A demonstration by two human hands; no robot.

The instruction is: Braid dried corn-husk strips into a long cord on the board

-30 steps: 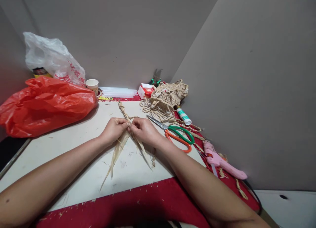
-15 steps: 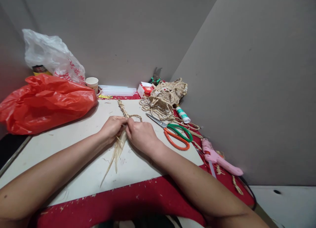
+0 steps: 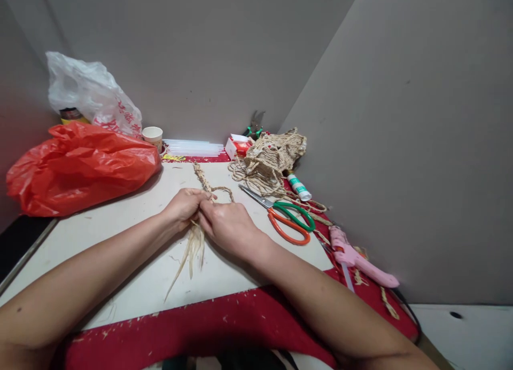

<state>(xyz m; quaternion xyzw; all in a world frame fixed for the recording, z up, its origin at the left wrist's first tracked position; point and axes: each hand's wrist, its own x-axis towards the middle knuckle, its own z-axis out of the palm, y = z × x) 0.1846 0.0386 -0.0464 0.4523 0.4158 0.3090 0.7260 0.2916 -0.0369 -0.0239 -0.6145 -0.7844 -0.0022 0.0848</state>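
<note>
A braided straw-coloured fibre piece [image 3: 200, 176] lies on the white board [image 3: 156, 268], its plaited end pointing away from me. Loose fibre strands [image 3: 194, 247] hang out toward me below my hands. My left hand [image 3: 187, 203] is closed on the braid, thumb and fingers pinched. Pressed against it, my right hand [image 3: 224, 220] is also closed on the fibre piece; its fingertips are partly hidden. A thin twisted cord [image 3: 224, 189] curves off the braid just beyond my right hand. Scissors [image 3: 282, 214] with green and orange handles lie right of that hand.
Coiled straw cord [image 3: 274, 154] is heaped at the back right beside a white-and-green tube [image 3: 299, 187]. A pink glue gun [image 3: 363, 263] lies on the red cloth [image 3: 236, 324]. At left are a red plastic bag [image 3: 84, 170], a paper cup [image 3: 153, 136] and clear glue sticks [image 3: 194, 148].
My fingers have shifted slightly on the braid and the loose strands below have spread apart. The whole scene sits a little further right as the camera moved.
</note>
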